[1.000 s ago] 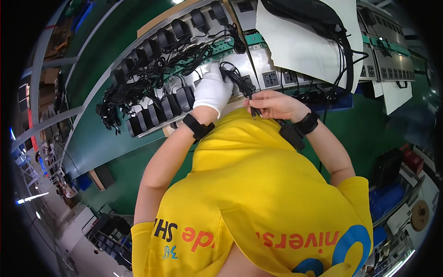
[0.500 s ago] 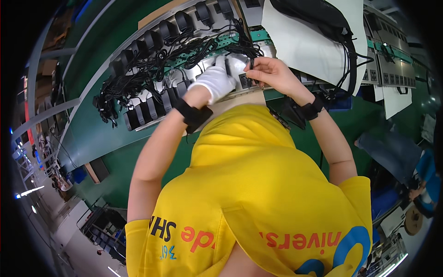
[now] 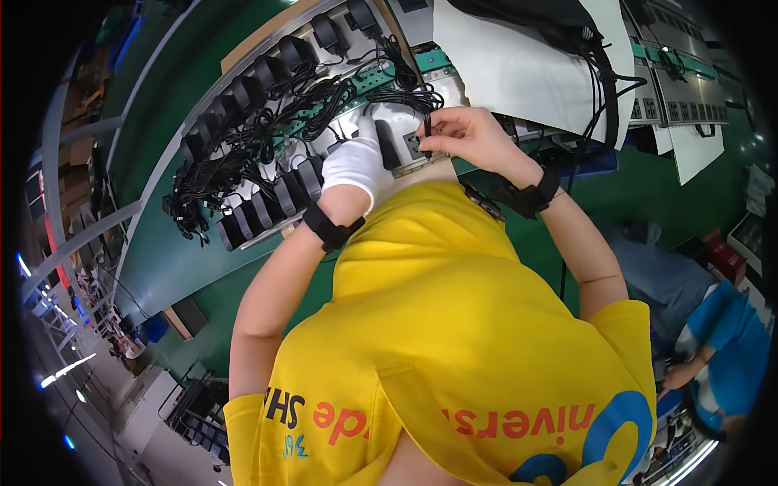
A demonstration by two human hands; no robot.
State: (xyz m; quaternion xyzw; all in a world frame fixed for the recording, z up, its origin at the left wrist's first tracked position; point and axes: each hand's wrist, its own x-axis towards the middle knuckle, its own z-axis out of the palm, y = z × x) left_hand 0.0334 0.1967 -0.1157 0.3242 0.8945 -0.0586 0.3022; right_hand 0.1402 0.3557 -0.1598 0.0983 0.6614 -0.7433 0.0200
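My left hand point(image 3: 356, 168), in a white glove, is closed around a black power adapter point(image 3: 388, 147) on the metal socket board, index finger stretched along its far side. The palm-side fingers are hidden. Just right of it, my bare right hand point(image 3: 474, 139) pinches a black cable point(image 3: 427, 121) between thumb and fingers, with a dark end below the fingertips. The cable's bundled coil point(image 3: 409, 99) lies just beyond. A socket point(image 3: 412, 144) shows between my two hands. To the left, several black adapters point(image 3: 279, 194) stand in a row along the near edge.
Another row of black adapters point(image 3: 267, 73) lines the far side, with tangled cables point(image 3: 259, 134) between the rows along a green strip point(image 3: 433, 61). A white sheet point(image 3: 519, 61) with a black bag point(image 3: 543, 20) lies to the right. Someone in blue point(image 3: 729, 348) is at lower right.
The board and both hands appear shifted slightly left in view. My right hand's fingertips have come down lower beside the socket, still pinching the cable. My left hand stays at the adapter.
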